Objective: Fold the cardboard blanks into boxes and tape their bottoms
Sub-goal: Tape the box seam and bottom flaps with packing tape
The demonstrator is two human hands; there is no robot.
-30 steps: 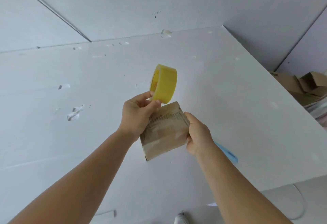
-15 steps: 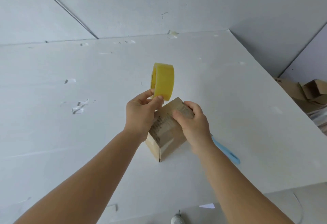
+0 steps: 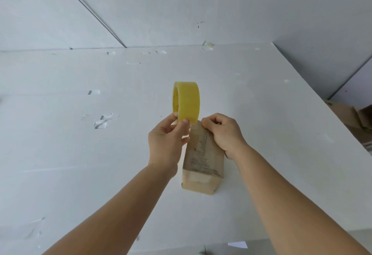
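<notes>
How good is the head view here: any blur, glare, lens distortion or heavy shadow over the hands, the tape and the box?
Head view: even, soft light with no glare; the yellow roll of tape, brown cardboard box, left hand and right hand are fairly sharp; only faint shadow beside the box on the white table; wide-angle lens splays the forearms and slants the table edges.

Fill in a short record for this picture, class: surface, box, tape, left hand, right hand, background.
surface: white tabletop
box: small brown cardboard box, resting on the tabletop
tape: yellow roll of tape, held above the box
left hand: pinches the roll
right hand: fingers curled on the box's far end
background: brown cardboard pieces, right
</notes>
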